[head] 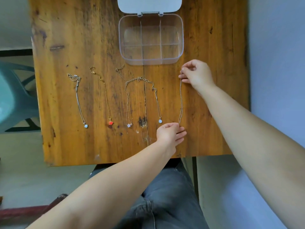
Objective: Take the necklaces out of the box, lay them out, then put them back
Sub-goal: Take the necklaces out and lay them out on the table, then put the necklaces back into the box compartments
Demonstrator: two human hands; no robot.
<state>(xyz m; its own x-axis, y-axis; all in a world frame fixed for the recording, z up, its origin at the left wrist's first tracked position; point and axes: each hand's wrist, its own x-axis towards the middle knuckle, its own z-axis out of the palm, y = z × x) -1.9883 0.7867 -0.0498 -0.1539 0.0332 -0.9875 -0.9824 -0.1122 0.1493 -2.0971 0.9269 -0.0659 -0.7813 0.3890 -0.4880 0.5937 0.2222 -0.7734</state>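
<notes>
A clear plastic box (181, 38) with empty compartments stands open at the table's far middle, its white lid (149, 4) folded back. Several necklaces lie in a row on the wood: one with a pale round pendant (78, 100), one with a red pendant (110, 122), one with a flower pendant (129, 125) and one with a white round pendant (160, 121). A fifth thin chain (181, 103) is stretched straight at the right. My right hand (197, 74) pinches its far end. My left hand (170, 133) pinches its near end, hiding any pendant.
The wooden table (66, 142) ends just in front of my left hand and right of my right forearm. A teal plastic chair (14, 100) stands off the left edge. My legs in grey jeans (166, 199) are below the near edge.
</notes>
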